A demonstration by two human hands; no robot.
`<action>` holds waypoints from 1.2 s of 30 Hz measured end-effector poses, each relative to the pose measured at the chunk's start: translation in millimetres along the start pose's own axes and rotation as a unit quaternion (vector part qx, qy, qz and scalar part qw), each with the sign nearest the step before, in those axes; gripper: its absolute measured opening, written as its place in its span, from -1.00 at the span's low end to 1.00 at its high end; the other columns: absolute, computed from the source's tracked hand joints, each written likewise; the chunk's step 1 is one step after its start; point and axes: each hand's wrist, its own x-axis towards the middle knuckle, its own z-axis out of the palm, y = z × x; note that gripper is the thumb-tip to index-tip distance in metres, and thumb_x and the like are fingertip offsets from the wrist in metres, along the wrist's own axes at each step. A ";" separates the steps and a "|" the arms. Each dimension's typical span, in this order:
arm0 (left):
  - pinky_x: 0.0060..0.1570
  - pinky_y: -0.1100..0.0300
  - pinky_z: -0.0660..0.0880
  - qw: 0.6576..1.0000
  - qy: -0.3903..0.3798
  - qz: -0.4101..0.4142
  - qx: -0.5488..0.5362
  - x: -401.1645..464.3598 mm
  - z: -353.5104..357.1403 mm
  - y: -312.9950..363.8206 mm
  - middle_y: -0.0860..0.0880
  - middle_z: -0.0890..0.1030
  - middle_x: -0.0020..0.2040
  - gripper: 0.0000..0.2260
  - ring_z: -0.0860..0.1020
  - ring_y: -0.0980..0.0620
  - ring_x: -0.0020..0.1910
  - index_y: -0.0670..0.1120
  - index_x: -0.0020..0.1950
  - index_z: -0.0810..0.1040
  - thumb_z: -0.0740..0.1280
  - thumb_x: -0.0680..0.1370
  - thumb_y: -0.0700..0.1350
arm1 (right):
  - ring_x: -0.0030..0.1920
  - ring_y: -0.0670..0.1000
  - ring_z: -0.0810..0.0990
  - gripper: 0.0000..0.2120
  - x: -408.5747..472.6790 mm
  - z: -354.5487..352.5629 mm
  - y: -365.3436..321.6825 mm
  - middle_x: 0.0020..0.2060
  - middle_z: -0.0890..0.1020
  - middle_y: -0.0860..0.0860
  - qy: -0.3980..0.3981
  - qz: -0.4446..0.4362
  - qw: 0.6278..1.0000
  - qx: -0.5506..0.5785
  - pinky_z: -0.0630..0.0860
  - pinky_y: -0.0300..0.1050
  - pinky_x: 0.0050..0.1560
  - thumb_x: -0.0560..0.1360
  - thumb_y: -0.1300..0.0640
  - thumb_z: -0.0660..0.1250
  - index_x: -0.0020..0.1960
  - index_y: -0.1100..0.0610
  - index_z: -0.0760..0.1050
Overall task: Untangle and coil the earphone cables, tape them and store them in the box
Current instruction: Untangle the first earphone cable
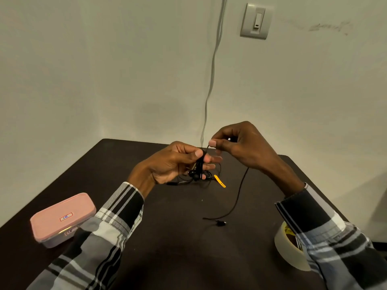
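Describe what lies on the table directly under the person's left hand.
Under the left hand lie loose loops of black earphone cable and a yellow strap on the table. The hand covers part of the cable.

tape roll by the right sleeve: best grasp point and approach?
Probably from the left and above. The tape roll lies flat on the table, its hole facing up, its right side hidden under the right sleeve. Pinch the exposed left wall, one finger in the hole, thumb on the outer face.
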 end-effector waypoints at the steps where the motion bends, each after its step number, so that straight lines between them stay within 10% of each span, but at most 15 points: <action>1: 0.25 -0.25 0.45 1.000 -0.012 0.004 -0.023 -1.5 -0.3 -2.2 -0.29 0.58 0.25 -0.79 0.54 -0.26 0.27 -0.19 -0.03 0.69 0.30 0.53 -0.13 | -0.27 -0.17 0.61 -0.88 1.7 1.7 0.9 -0.34 0.69 -0.11 0.003 0.006 1.000 0.023 0.50 -0.12 -0.14 0.49 0.06 0.47 -0.16 0.10 0.69; 7: 0.27 -0.26 0.44 0.976 -0.113 0.094 -0.162 -9.3 5.9 -2.6 -0.29 0.48 0.36 -0.82 0.45 -0.32 0.35 -0.20 -0.07 0.65 0.38 0.54 -0.08 | -0.33 -0.07 0.55 -0.94 5.7 23.4 21.9 -0.27 0.65 0.26 0.036 0.047 0.984 0.168 0.42 -0.23 -0.25 0.49 0.22 0.45 -0.09 0.21 0.68; 13: 0.27 -0.23 0.46 0.976 -0.031 0.144 -0.160 -6.9 -1.5 4.1 -0.28 0.47 0.39 -0.80 0.44 -0.32 0.37 -0.19 -0.08 0.62 0.40 0.52 -0.05 | -0.46 -0.18 0.51 -0.92 -15.6 63.6 40.0 -0.33 0.64 0.17 -0.019 0.131 0.966 0.222 0.40 -0.39 -0.37 0.52 0.25 0.42 -0.04 0.24 0.69; 18: 0.18 -0.14 0.55 0.990 0.079 0.089 -0.072 -4.7 -15.3 -1.8 -0.21 0.55 0.32 -0.79 0.53 -0.22 0.31 -0.13 -0.08 0.70 0.40 0.45 -0.01 | -0.32 0.07 0.61 -0.86 -35.1 80.1 40.7 -0.38 0.68 -0.02 -0.069 0.079 0.989 0.101 0.52 -0.11 -0.18 0.55 0.02 0.40 -0.03 0.04 0.71; 23: 0.19 -0.07 0.52 0.992 0.124 0.022 0.030 -5.3 -29.9 -9.9 -0.14 0.63 0.23 -0.78 0.58 -0.11 0.25 -0.21 -0.04 0.67 0.35 0.49 -0.08 | -0.42 -0.19 0.52 -0.86 -45.1 55.5 29.7 -0.37 0.69 -0.08 -0.083 0.067 0.994 0.006 0.41 -0.29 -0.28 0.55 -0.01 0.39 -0.08 0.01 0.69; 32: -0.04 0.34 0.52 0.975 0.085 -0.015 0.206 -2.9 -12.6 -17.4 0.02 0.73 -0.11 -0.81 0.65 0.13 0.10 -0.30 0.08 0.65 0.31 0.60 -0.22 | -0.46 -0.24 0.50 -0.81 -24.5 6.3 2.7 -0.38 0.67 -0.09 -0.027 0.034 0.998 -0.048 0.29 -0.32 -0.32 0.53 0.03 0.42 -0.26 -0.06 0.62; 36: 0.03 0.15 0.58 0.987 0.026 -0.027 0.157 -5.8 -2.0 -21.4 -0.14 0.67 0.15 -0.78 0.58 0.02 0.26 -0.35 0.10 0.62 0.28 0.61 -0.21 | -0.38 -0.22 0.56 -0.87 -5.3 -0.6 4.4 -0.37 0.68 -0.13 -0.001 0.020 0.998 -0.057 0.43 -0.17 -0.27 0.52 0.00 0.43 -0.18 -0.02 0.67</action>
